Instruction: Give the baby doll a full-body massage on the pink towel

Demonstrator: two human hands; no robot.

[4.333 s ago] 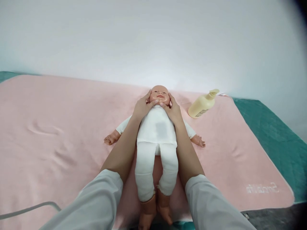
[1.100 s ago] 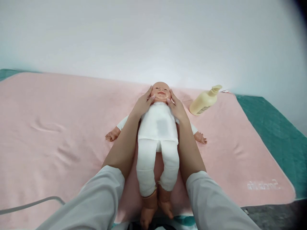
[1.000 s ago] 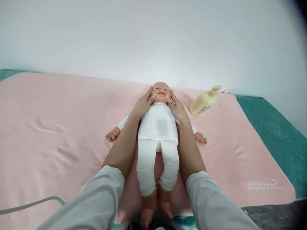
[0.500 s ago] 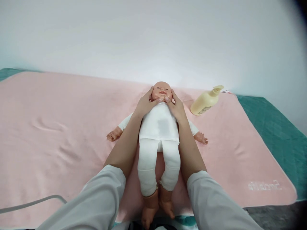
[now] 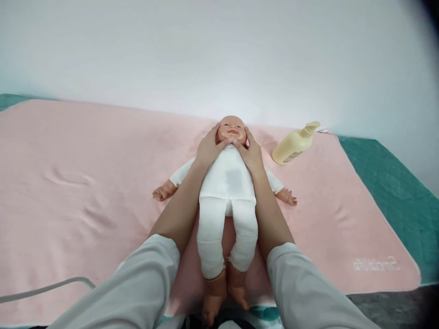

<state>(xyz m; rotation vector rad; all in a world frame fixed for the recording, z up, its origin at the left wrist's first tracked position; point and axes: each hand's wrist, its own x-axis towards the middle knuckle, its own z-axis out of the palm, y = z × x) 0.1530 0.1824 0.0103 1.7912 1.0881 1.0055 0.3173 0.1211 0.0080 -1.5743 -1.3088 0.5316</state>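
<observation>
A baby doll in a white suit lies on its back on a pink towel, head away from me. My left hand cups the left side of the doll's head, thumb lying under its chin. My right hand cups the other side, its thumb meeting the left one below the chin. Both hands wrap round the doll's jaw and cheeks. My forearms run along both sides of the doll's body.
A cream pump bottle lies on its side on the towel, right of the doll's head. A green sheet shows beyond the towel's right edge. A white wall stands behind. A grey cable crosses the lower left.
My thumbs have slid from the doll's cheeks down and inward to meet under its chin. The doll and bottle have stayed in place.
</observation>
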